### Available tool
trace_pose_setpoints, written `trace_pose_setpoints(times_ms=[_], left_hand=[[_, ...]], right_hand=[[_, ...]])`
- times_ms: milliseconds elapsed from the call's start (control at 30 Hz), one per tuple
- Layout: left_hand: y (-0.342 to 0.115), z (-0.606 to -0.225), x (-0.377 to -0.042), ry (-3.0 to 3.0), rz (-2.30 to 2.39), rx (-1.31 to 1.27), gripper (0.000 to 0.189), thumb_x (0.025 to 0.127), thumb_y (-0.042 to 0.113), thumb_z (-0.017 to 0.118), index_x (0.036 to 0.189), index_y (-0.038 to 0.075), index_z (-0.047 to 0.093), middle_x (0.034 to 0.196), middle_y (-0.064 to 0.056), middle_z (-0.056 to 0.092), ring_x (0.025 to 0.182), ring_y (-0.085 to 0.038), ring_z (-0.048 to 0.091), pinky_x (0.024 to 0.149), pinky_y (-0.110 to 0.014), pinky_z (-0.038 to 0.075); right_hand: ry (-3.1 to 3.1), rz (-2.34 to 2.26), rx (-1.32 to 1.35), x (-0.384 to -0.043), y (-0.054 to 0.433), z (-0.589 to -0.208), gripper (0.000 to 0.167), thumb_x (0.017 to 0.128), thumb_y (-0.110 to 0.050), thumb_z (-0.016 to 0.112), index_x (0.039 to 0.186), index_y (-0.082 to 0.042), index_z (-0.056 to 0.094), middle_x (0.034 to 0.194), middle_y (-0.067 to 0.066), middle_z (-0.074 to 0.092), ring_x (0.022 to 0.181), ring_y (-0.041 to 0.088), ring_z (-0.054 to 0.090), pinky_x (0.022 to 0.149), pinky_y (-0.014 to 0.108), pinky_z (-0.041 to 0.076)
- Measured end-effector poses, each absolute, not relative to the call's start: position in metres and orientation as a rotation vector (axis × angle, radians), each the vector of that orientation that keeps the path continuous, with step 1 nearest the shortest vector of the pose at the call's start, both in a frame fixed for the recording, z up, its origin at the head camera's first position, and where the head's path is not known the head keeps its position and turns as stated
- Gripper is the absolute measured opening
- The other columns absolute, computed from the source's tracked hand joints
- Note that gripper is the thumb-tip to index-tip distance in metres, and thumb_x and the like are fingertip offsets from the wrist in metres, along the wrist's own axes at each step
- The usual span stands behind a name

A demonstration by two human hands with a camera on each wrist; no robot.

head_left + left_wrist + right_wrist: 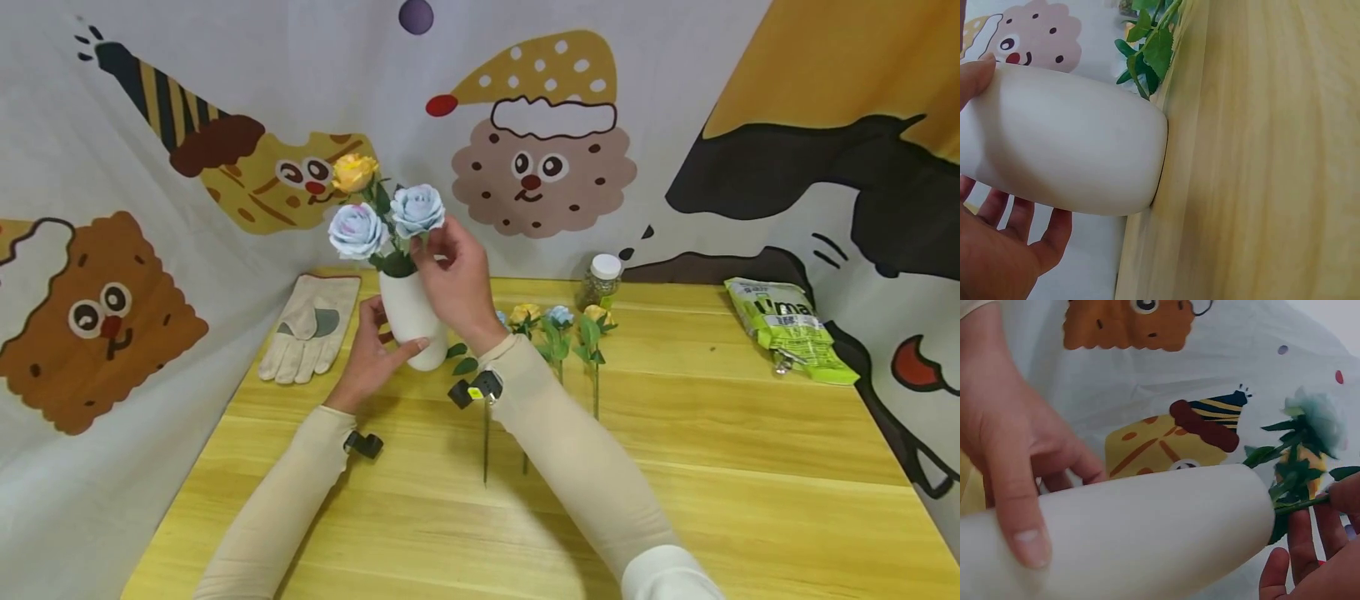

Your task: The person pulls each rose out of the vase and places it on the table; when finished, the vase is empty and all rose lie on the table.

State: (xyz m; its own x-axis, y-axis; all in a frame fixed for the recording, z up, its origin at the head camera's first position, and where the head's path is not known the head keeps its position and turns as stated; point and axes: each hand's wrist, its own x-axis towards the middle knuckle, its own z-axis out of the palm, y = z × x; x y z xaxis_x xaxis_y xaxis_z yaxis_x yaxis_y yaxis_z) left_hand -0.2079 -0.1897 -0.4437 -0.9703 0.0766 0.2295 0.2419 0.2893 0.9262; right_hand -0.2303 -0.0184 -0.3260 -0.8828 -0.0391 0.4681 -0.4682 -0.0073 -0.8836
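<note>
A white vase (405, 304) stands on the wooden table, its base meeting the tabletop in the left wrist view. My left hand (372, 357) grips its side, thumb in front and fingers behind. Two pale blue roses and one yellow rose (354, 172) rise from the mouth. At the rim, my right hand (463, 279) pinches the green stem (1302, 505) of the right-hand blue rose (417, 210) between thumb and fingers. The other blue rose (357, 231) leans left. The lower stems are hidden inside the vase.
Several more roses lie right of the vase, including a yellow one (525, 314) and a blue one (559, 315), stems toward me. Behind them is a white-capped jar (602, 282). A green bag (795, 329) lies far right, a work glove (311, 327) left. A printed cloth (300, 75) hangs behind.
</note>
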Motion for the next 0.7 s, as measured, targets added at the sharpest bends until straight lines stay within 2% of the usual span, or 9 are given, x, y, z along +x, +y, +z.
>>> trace_pose_setpoints(times_ms=[133,333,433,567,700], left_hand=[[-0.190,-0.444,-0.208,-2.387,-1.804,-0.302,0.086,0.088,0.006,0.082,0.153,0.001,0.026,0.150,-0.024,0.041,0.135,-0.040,0.047,0.111,-0.061,0.042],[-0.191,-0.444,-0.208,-2.390,-1.783,-0.317,0.085,0.088,0.007,0.082,0.152,0.001,0.026,0.150,-0.025,0.040,0.135,-0.041,0.047,0.111,-0.062,0.042],[-0.191,-0.443,-0.207,-2.395,-1.762,-0.317,0.084,0.088,0.006,0.082,0.151,0.000,0.027,0.149,-0.026,0.040,0.135,-0.043,0.047,0.110,-0.063,0.043],[-0.191,-0.442,-0.206,-2.394,-1.766,-0.310,0.083,0.088,0.006,0.082,0.150,0.000,0.028,0.148,-0.026,0.041,0.135,-0.045,0.047,0.110,-0.064,0.042],[-0.190,-0.442,-0.206,-2.389,-1.778,-0.309,0.083,0.088,0.005,0.082,0.150,0.000,0.028,0.148,-0.027,0.041,0.135,-0.047,0.046,0.110,-0.064,0.042]], right_hand=[[-1.859,1.998,0.513,-0.231,-0.014,-0.323,0.014,0.102,-0.008,0.068,0.111,0.002,0.069,0.096,0.012,0.067,0.102,0.022,0.072,0.086,0.029,0.060],[-1.698,2.051,0.483,-0.227,-0.002,-0.322,0.023,0.102,-0.005,0.068,0.123,0.003,0.066,0.113,0.016,0.071,0.097,0.012,0.067,0.089,0.028,0.060],[-1.605,2.098,0.437,-0.225,0.003,-0.322,0.022,0.102,-0.005,0.068,0.122,0.004,0.066,0.113,0.016,0.072,0.095,0.009,0.068,0.086,0.026,0.059],[-1.441,2.175,0.380,-0.221,0.007,-0.322,0.017,0.101,-0.003,0.069,0.116,0.005,0.067,0.109,0.009,0.076,0.097,0.011,0.073,0.086,0.027,0.061],[-1.277,2.205,0.352,-0.216,0.012,-0.323,0.010,0.100,0.000,0.068,0.109,0.005,0.067,0.103,0.000,0.077,0.093,0.012,0.074,0.083,0.029,0.062]])
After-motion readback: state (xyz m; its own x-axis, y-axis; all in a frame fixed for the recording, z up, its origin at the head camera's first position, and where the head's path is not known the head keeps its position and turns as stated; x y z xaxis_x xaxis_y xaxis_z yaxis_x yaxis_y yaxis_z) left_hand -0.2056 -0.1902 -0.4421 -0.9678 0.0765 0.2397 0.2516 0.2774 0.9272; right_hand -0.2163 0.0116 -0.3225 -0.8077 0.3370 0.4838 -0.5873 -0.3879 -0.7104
